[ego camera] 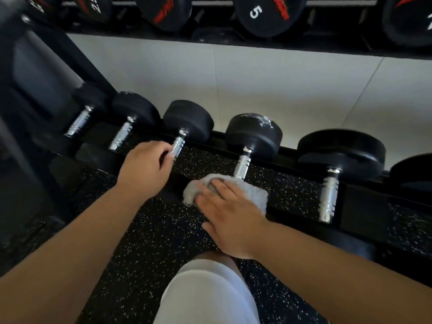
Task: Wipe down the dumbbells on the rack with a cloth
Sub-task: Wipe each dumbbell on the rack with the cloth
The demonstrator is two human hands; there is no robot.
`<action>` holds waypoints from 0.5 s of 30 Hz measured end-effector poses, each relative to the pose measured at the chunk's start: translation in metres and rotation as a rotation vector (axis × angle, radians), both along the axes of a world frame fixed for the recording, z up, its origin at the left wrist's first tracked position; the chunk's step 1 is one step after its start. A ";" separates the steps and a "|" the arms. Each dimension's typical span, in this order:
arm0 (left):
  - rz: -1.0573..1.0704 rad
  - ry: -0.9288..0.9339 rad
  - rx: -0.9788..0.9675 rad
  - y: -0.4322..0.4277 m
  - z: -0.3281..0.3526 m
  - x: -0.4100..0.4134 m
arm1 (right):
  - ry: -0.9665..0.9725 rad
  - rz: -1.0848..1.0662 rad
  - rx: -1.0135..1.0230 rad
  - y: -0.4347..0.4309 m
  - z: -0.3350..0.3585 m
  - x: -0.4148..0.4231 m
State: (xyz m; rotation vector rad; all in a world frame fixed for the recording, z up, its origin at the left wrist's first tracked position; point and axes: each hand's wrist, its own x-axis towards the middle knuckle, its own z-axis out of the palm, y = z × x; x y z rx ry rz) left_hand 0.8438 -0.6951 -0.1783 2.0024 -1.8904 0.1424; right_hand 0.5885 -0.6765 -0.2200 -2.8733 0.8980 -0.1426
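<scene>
A row of black dumbbells with chrome handles lies on the lower rack tier (364, 206). My right hand (231, 218) presses a grey cloth (252, 191) with flat fingers onto the near end of the middle dumbbell (253, 134), hiding its near head. That dumbbell's far head carries whitish smears on top. My left hand (145, 164) curls its fingers round the chrome handle of the dumbbell to the left (188, 120), whose near head is hidden.
Two more dumbbells (131, 113) lie further left and a larger one (341, 150) to the right. An upper tier (210, 36) holds heavier dumbbells, one marked 5 (266, 12). Speckled black rubber floor (145, 242) and my white-clad knee (208, 291) are below.
</scene>
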 end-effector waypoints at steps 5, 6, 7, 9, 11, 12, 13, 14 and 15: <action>-0.010 -0.080 0.222 -0.011 -0.030 0.021 | 0.149 0.155 -0.102 -0.017 0.008 0.018; 0.008 -0.034 0.221 -0.015 -0.035 0.025 | 0.148 0.151 -0.080 -0.015 0.008 0.012; 0.048 0.046 0.229 -0.019 -0.035 0.026 | 0.143 0.142 -0.054 -0.012 0.007 0.003; 0.161 0.271 0.269 -0.031 -0.029 0.029 | 0.132 0.112 -0.007 -0.003 0.004 -0.021; 0.252 0.313 0.265 -0.042 -0.033 0.031 | 0.116 0.101 -0.012 0.001 0.003 -0.041; 0.280 0.243 0.264 -0.045 -0.037 0.031 | 0.122 0.108 -0.018 -0.001 0.004 -0.043; 0.301 0.169 0.261 -0.045 -0.038 0.029 | 0.142 0.116 -0.013 -0.006 0.006 -0.040; 0.305 0.122 0.251 -0.045 -0.038 0.027 | 0.163 0.126 -0.001 -0.014 0.007 -0.032; 0.301 0.104 0.252 -0.045 -0.039 0.026 | 0.168 0.144 0.003 -0.023 0.007 -0.020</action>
